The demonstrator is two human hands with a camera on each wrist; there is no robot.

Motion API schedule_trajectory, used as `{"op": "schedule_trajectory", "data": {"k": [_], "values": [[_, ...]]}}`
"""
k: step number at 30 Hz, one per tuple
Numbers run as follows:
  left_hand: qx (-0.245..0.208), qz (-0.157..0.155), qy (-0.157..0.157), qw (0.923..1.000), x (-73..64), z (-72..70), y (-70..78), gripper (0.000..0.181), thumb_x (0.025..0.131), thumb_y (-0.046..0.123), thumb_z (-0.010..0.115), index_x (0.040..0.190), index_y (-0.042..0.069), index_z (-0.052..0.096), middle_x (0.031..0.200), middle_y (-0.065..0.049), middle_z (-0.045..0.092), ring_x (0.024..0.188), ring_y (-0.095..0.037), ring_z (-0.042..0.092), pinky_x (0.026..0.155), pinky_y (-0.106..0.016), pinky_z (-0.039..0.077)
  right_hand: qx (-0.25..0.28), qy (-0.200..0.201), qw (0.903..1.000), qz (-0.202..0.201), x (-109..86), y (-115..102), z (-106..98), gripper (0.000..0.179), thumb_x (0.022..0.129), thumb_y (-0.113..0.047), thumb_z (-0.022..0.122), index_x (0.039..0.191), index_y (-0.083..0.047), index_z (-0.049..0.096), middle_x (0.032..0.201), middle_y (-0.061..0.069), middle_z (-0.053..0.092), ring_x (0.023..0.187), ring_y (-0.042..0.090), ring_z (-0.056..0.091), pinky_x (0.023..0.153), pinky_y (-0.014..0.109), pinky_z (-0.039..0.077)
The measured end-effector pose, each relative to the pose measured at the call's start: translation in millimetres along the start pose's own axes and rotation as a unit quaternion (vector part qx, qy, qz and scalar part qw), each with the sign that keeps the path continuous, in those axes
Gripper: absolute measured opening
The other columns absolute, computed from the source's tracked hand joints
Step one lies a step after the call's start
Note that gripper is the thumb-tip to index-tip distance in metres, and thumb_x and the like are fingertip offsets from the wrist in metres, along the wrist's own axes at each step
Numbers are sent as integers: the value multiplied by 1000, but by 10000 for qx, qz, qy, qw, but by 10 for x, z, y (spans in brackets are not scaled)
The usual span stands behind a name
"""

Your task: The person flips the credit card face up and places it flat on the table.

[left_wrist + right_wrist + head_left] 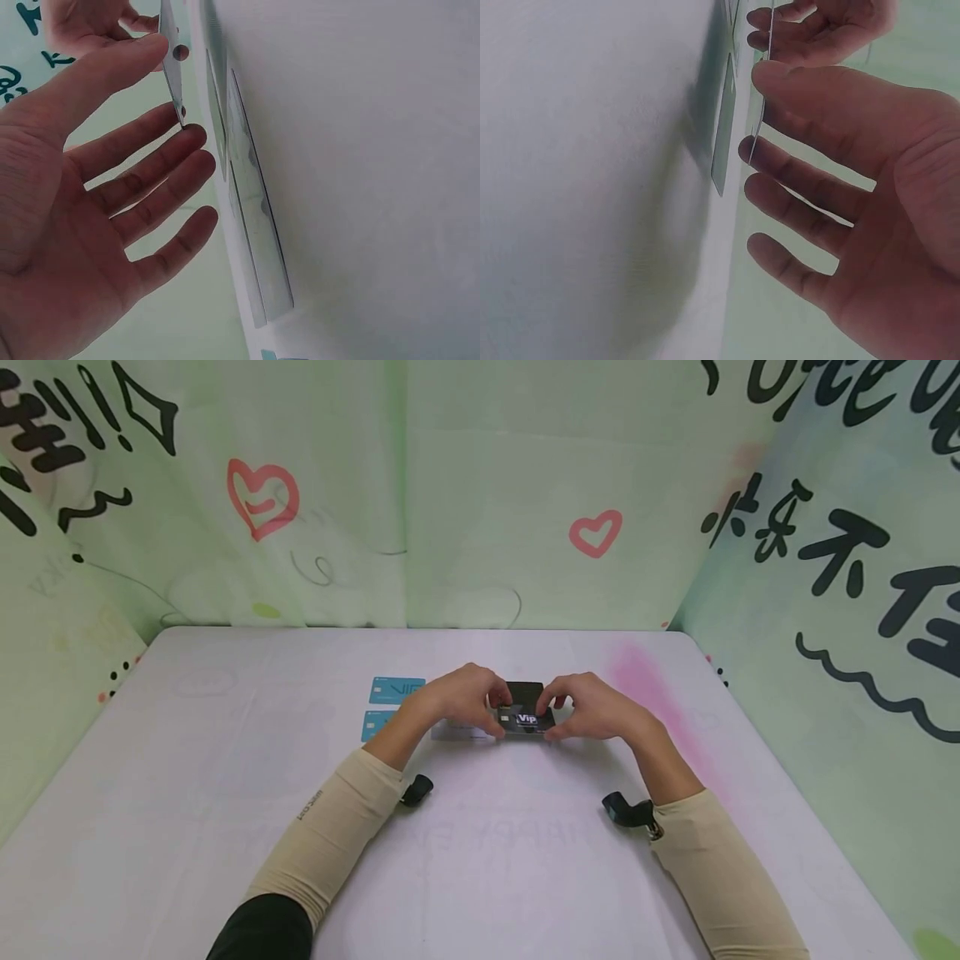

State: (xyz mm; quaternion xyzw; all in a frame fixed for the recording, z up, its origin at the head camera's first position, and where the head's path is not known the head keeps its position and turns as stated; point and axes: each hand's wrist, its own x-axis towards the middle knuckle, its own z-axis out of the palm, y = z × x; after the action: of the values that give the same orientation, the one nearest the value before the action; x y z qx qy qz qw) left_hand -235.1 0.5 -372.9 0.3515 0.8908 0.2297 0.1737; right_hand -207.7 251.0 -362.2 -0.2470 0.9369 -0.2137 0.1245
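Observation:
A thin black card [527, 723] with "Vip" in white letters is held up between both hands, close over the table. My left hand [468, 696] pinches its left side between thumb and fingertips. At its right side my right hand [588, 706] grips with thumb and fingers. Seen nearly edge-on in the left wrist view, the card [172, 67] stands apart from the table, and its edge [761, 112] shows as a thin line in the right wrist view. Another black card [525, 691] lies just behind it. A grey card [459, 732] lies partly hidden under my left hand.
Two blue cards, one farther back [393, 690] and one nearer [375, 724], lie to the left, the nearer partly covered by my left wrist. The white-covered table [480, 860] meets green cloth walls [480, 527] at the back and sides.

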Motion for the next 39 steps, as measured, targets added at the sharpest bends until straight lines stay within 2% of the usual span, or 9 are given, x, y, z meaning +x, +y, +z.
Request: {"op": "schedule_trajectory", "data": {"k": [8,15,22,39], "values": [[138,-74,35,9999,5,25,6,38,84,26,87,118,14,74,113,-2,72,102,-18,62,92,-36,52,-90,-54,9999,49,23,-3,35,29,79,-19,90,104,-19,76,108,4,73,107,28,62,91,44,49],[259,-266,-96,9993,7,43,67,38,86,25,85,121,12,74,111,-1,72,104,-18,61,98,-38,52,-153,-95,9998,4,42,-7,67,28,77,-15,90,102,-16,78,112,6,72,107,30,64,93,45,51],[410,-364,-112,9984,17,61,110,37,87,24,85,121,13,75,112,-1,72,105,-17,62,100,-38,52,-287,-172,9993,138,56,-13,91,28,78,-14,90,103,-15,78,113,6,71,106,29,63,94,45,51],[360,-248,-211,9988,-6,60,122,34,89,19,83,121,9,76,118,-7,73,107,-19,63,103,-39,51,-631,-209,9978,41,75,-50,100,28,77,-11,90,103,-11,79,104,6,68,92,25,64,80,37,51]]}}
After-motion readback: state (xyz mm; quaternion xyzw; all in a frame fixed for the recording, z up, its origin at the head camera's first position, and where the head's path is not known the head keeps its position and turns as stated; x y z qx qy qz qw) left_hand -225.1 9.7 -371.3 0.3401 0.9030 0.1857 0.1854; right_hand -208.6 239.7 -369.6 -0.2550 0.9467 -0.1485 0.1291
